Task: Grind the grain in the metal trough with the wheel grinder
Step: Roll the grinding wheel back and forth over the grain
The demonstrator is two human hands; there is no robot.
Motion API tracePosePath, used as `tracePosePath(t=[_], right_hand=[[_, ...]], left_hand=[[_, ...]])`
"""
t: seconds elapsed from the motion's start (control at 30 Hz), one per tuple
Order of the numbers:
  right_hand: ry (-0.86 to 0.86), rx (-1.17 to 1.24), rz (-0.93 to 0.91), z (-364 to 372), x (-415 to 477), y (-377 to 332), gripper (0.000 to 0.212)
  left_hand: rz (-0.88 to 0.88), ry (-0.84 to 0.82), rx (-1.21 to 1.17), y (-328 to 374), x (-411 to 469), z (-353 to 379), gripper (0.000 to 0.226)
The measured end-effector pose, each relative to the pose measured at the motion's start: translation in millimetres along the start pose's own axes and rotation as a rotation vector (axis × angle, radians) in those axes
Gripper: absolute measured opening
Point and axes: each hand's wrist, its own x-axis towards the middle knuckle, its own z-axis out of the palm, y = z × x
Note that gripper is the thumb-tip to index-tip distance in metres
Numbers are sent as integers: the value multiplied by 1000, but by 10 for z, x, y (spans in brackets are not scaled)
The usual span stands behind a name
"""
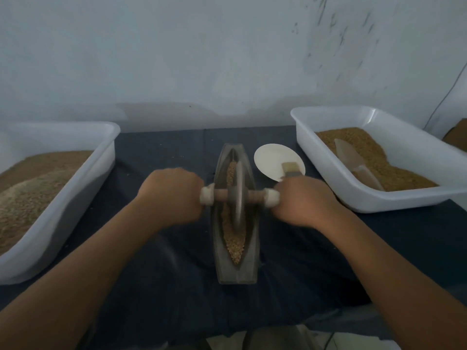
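Observation:
A boat-shaped metal trough [219, 258] lies lengthwise on the dark cloth in front of me, with tan grain [236, 242] along its groove. The wheel grinder [238, 195], a grey metal disc on a wooden axle with pale ends, stands upright in the groove near the trough's middle. My left hand [171, 195] is closed around the axle's left handle. My right hand [303, 200] is closed around the right handle. The grain under the disc is hidden.
A white tub [106, 150] of ground tan meal stands at the left. Another white tub [313, 150] at the right holds whole grain and a clear scoop [353, 160]. A small white dish [270, 157] with a brush [290, 169] lies just right of the trough. A wall rises behind.

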Motion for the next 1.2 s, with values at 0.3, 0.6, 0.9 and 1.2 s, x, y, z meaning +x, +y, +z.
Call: tracePosePath(t=[0.3,0.6,0.9,1.2], right_hand=[[133,-40,54,67,344,-42,23],[163,-57,-24,102,8,7,25],[215,-63,47,50,427,-60,23],[12,-90,-12,-206,192,-182,16]], left_hand=[[-121,11,-17,0,258,62,36],[-5,1,-32,-12,-33,53,31],[-133,34,-55,-24,323,127,33],[-148,-107,-196,-58,64,251,24]])
